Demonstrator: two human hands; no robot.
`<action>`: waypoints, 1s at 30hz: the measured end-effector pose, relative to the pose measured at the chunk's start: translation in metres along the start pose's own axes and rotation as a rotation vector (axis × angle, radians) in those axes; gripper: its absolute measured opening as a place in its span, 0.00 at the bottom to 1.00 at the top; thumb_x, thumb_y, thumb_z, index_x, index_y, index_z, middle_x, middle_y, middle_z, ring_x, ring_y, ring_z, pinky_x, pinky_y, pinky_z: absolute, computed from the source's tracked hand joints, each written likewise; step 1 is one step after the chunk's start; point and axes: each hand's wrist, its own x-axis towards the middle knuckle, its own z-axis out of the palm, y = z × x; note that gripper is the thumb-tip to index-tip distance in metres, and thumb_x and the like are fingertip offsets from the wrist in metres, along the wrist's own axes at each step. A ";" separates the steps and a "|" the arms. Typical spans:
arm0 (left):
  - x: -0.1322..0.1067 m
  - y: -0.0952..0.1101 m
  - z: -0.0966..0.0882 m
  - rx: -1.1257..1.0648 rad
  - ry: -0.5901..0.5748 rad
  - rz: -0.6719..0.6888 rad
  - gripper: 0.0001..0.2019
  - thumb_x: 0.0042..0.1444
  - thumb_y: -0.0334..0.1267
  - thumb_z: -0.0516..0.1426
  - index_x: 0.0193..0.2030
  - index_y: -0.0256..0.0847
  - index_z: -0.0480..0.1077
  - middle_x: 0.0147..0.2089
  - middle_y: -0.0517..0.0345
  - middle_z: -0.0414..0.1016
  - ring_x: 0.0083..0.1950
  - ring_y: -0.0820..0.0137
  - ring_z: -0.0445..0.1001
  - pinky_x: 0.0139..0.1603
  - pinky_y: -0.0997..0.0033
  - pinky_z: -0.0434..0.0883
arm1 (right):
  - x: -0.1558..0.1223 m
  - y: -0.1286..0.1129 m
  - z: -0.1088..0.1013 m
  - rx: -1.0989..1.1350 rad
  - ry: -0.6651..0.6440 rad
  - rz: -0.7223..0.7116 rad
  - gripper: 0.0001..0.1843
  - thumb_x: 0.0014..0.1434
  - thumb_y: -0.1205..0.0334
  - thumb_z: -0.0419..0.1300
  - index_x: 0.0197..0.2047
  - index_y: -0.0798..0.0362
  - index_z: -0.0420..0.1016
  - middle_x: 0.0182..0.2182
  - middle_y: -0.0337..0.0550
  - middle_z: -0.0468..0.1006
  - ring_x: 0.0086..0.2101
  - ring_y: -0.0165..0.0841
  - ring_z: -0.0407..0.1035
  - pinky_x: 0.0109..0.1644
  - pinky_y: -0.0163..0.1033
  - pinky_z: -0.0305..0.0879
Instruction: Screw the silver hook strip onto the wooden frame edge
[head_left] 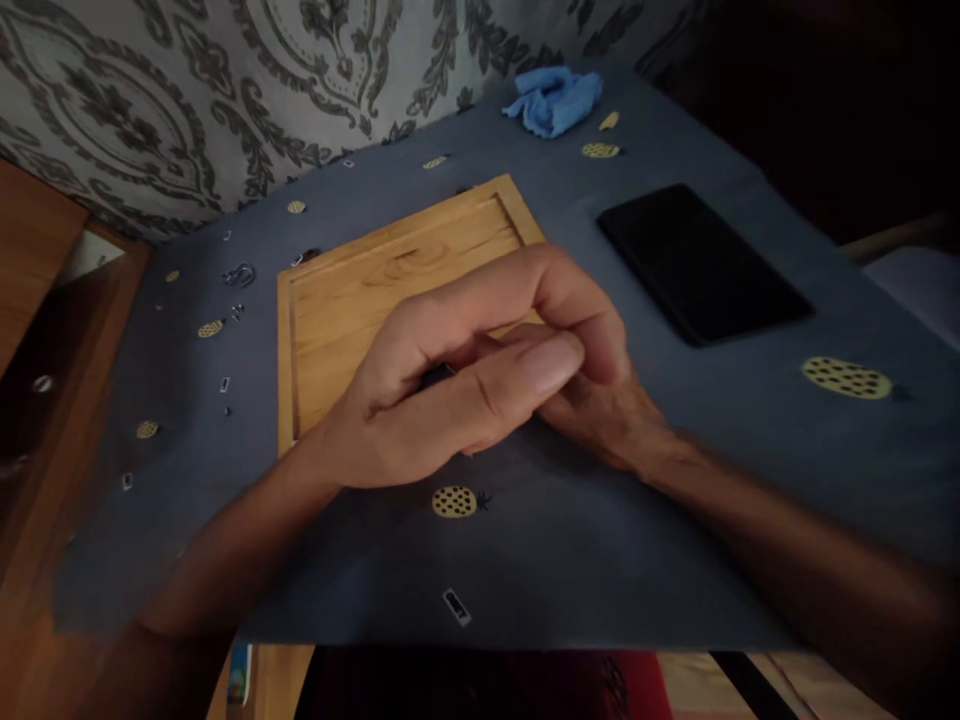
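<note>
My left hand [450, 390] is curled closed, its thumb lying along the bent fingers, near the front edge of the wooden board [352, 275]. Behind it, my right hand [600, 420] meets it, and the two hands touch. A bit of the right hand shows through the gap between the left thumb and forefinger, but most of its fingers are hidden. Whether anything lies inside the hands I cannot make out. The board lies flat on the table, with a raised rim and a recessed middle, partly covered by the hands.
To the right lies a black phone-like slab [701, 265]. A crumpled blue cloth [555, 100] sits at the back, near the patterned wall [315, 60]. Grey-blue tablecloth [570, 560] with printed pineapples covers the table. Wooden furniture [112, 330] stands along the left side.
</note>
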 end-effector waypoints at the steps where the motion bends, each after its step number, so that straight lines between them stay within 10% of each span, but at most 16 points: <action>1: 0.000 0.002 0.001 -0.050 0.004 0.016 0.06 0.62 0.38 0.56 0.34 0.43 0.71 0.18 0.69 0.53 0.15 0.81 0.51 0.16 0.78 0.53 | 0.000 0.000 0.000 0.004 -0.003 0.003 0.10 0.62 0.63 0.54 0.34 0.53 0.75 0.25 0.40 0.76 0.26 0.32 0.69 0.29 0.37 0.59; 11: -0.010 0.023 -0.005 -0.223 0.443 0.224 0.19 0.68 0.45 0.48 0.28 0.40 0.66 0.14 0.71 0.45 0.13 0.81 0.41 0.13 0.79 0.47 | -0.006 -0.014 -0.004 0.152 0.124 0.023 0.06 0.62 0.61 0.58 0.39 0.51 0.76 0.32 0.41 0.80 0.30 0.32 0.73 0.31 0.36 0.67; 18: -0.004 0.015 0.005 -0.245 0.331 0.188 0.12 0.67 0.36 0.49 0.31 0.41 0.66 0.18 0.68 0.50 0.18 0.78 0.50 0.18 0.74 0.55 | 0.000 -0.062 -0.016 0.515 -0.133 -0.064 0.12 0.59 0.58 0.63 0.46 0.47 0.71 0.35 0.38 0.78 0.32 0.31 0.73 0.33 0.36 0.72; 22: -0.001 0.021 0.004 -0.162 0.362 0.208 0.16 0.69 0.47 0.46 0.32 0.43 0.63 0.24 0.65 0.58 0.24 0.75 0.62 0.28 0.71 0.66 | 0.008 -0.073 -0.017 0.449 -0.004 -0.023 0.11 0.58 0.56 0.65 0.42 0.46 0.71 0.30 0.37 0.78 0.29 0.33 0.74 0.31 0.38 0.73; 26: -0.019 0.009 -0.018 0.128 0.426 0.319 0.10 0.66 0.39 0.52 0.50 0.38 0.61 0.44 0.56 0.67 0.50 0.69 0.69 0.54 0.67 0.66 | 0.006 -0.070 -0.012 0.447 0.141 0.053 0.13 0.61 0.57 0.61 0.49 0.44 0.69 0.29 0.37 0.79 0.24 0.32 0.73 0.28 0.38 0.74; 30: -0.052 -0.022 -0.037 0.605 0.165 0.074 0.16 0.62 0.44 0.56 0.51 0.37 0.63 0.49 0.49 0.69 0.52 0.60 0.69 0.52 0.60 0.66 | -0.005 -0.061 -0.001 0.547 0.260 0.046 0.07 0.65 0.58 0.57 0.46 0.47 0.70 0.32 0.38 0.79 0.23 0.30 0.73 0.28 0.39 0.74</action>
